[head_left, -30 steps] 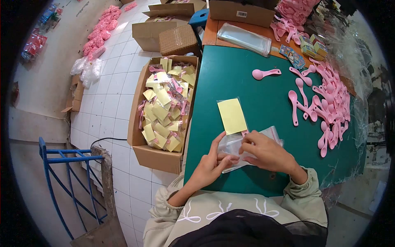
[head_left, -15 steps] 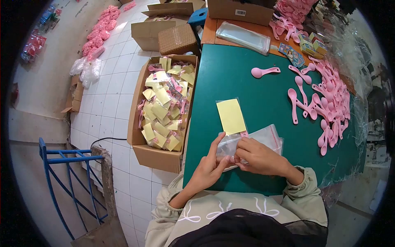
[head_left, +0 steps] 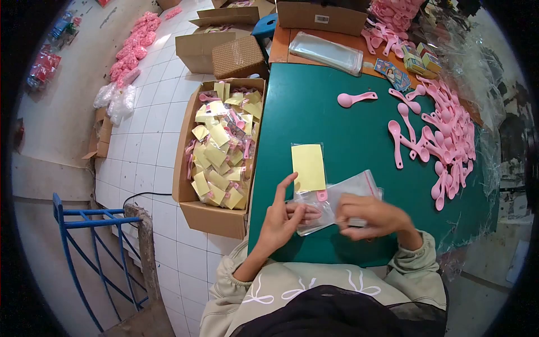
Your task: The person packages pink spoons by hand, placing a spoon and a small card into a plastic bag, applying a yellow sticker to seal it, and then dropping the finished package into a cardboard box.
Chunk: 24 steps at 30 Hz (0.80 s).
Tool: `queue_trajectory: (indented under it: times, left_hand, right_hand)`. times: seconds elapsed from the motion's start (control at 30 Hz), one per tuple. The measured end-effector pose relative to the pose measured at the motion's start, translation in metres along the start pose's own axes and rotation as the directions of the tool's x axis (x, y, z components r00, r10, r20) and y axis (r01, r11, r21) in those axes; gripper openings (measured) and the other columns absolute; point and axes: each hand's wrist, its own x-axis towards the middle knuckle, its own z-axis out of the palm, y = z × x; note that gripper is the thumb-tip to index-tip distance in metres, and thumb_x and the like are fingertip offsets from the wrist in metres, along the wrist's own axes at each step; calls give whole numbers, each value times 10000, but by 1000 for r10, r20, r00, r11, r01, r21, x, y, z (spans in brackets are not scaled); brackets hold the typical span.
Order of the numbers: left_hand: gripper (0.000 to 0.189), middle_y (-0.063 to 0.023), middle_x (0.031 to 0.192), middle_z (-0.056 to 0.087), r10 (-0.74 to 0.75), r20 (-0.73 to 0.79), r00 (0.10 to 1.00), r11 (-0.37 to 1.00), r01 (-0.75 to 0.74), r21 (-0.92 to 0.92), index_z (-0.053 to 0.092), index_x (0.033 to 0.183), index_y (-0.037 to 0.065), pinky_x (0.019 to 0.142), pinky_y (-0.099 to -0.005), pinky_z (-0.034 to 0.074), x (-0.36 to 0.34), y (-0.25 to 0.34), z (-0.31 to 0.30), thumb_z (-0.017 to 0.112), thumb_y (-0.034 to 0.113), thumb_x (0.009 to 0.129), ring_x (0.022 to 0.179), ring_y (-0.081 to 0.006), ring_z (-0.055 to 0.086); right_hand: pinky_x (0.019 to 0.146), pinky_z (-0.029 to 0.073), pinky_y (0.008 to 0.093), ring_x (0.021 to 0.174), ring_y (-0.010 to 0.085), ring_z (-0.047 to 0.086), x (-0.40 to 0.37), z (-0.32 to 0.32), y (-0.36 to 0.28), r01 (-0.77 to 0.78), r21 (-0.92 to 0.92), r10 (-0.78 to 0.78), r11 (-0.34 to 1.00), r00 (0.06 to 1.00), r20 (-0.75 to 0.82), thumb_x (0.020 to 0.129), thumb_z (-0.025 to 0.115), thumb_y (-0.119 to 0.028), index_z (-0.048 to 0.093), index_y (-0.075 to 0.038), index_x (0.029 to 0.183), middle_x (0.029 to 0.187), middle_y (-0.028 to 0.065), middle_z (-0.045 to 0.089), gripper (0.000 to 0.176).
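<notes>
- Head cam, versus half a second ago: the hands have split up. Before, the fingertips met on the bag (head_left: 306, 197); now the right hand (head_left: 373, 216) has slid off to the right and is motion-blurred.
- Left hand (head_left: 283, 219) has lifted its index finger (head_left: 286, 185) straight up. The thumb and the other fingers pinch the near end of the bag against the table (head_left: 337, 123).
- The right hand's fingers are curled over the near edge of the bag stack (head_left: 359, 184). It's too smeared to tell whether they're gripping anything.
- The bag lies flat right in front of the person. It has a yellow card (head_left: 308, 166) in its far half and a pink spoon tip (head_left: 321, 195) peeking out below the card. It's just beside the stack, maybe overlapping it.
- Other stuff: a big heap of spoons (head_left: 449, 132) runs along the right side of the table, well apart from the hands, plus a lone spoon (head_left: 355, 99) further up. Clear sleeves (head_left: 328, 51) sit at the far end.
- Nothing sits between the hands and the bag.
- To the left on the floor (head_left: 151, 146) is an open box (head_left: 216, 218) full of finished packs (head_left: 222, 149), hard against the table edge.
- The table is green, the floor is white tile, there are more cartons at the back, and pink bundles (head_left: 132, 53) lie by the wall. A blue rack (head_left: 92, 222) stands near left.
</notes>
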Motion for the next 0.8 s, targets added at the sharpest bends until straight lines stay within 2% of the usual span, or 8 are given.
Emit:
queue_trajectory:
  times: [0.13, 0.2, 0.27, 0.33, 0.47, 0.57, 0.63, 0.8]
  left_hand:
    - [409, -165, 959, 659, -52, 155, 987, 978, 82, -191, 293, 1347, 47, 771, -270, 532, 0, -9, -10, 400, 33, 953, 879, -189, 657]
    - [343, -164, 988, 648, -51, 204, 978, 981, 88, -173, 356, 1302, 21, 790, -270, 529, 0, -11, -14, 389, 42, 961, 904, -189, 649]
    - [286, -162, 1021, 635, -40, 234, 971, 985, 78, -154, 427, 1243, -7, 802, -271, 527, 0, -16, -14, 387, 47, 965, 936, -192, 640]
    - [254, -156, 1049, 622, -54, 230, 972, 985, 89, -145, 467, 1196, -21, 827, -274, 517, -4, -16, -14, 383, 45, 966, 974, -196, 626]
    - [233, -174, 1087, 611, -8, 174, 985, 974, 47, -223, 501, 1135, -54, 843, -313, 514, -4, -16, -10, 418, 83, 965, 991, -217, 620]
    - [237, -177, 1092, 608, -33, 149, 988, 964, 71, -257, 496, 1134, -57, 874, -326, 502, -5, -7, -8, 419, 91, 966, 1012, -229, 614]
    - [238, -183, 1098, 606, -53, 162, 985, 959, 96, -267, 495, 1131, -59, 884, -332, 497, -7, 2, -6, 421, 97, 967, 1025, -236, 610]
    - [234, -157, 1074, 607, -43, 199, 979, 934, 110, -339, 483, 1160, -15, 861, -316, 499, -15, 3, -14, 427, 105, 967, 1031, -228, 607]
  right_hand:
    - [643, 427, 311, 702, 187, 526, -68, -83, -1, 92, 97, -71, 991, 977, -202, 782, 690, -162, 582, -21, 840, 790, 72, 559, 187]
    - [611, 383, 233, 662, 120, 496, -121, -130, 7, -84, 273, 251, 958, 703, -665, 815, 626, -160, 544, -34, 793, 726, 50, 544, 153]
    - [849, 453, 293, 933, 208, 579, -200, -212, 45, -786, -176, 255, 593, 390, -885, 867, 568, -197, 563, -4, 1114, 1066, 96, 595, 313]
    - [850, 451, 317, 972, 231, 552, -213, -212, 55, -940, -208, 151, 268, 255, -955, 817, 599, -150, 534, -17, 1129, 1101, 107, 558, 345]
    - [851, 445, 364, 1050, 278, 498, -117, -114, 14, -818, -334, 71, 468, 412, -908, 715, 661, -56, 476, -44, 1158, 1169, 128, 482, 480]
    - [838, 467, 398, 1002, 349, 510, -31, -33, -5, -395, -614, 18, 683, 850, -526, 682, 751, -153, 465, -56, 1156, 1104, 153, 472, 562]
    - [812, 484, 380, 1002, 320, 509, -5, 16, 10, -303, -478, 60, 824, 887, -457, 594, 825, -149, 453, -83, 1127, 1127, 163, 425, 653]
    - [752, 499, 341, 851, 259, 574, 17, 32, 26, -187, -354, -10, 916, 873, -488, 729, 682, -5, 567, -23, 907, 1014, 145, 470, 212]
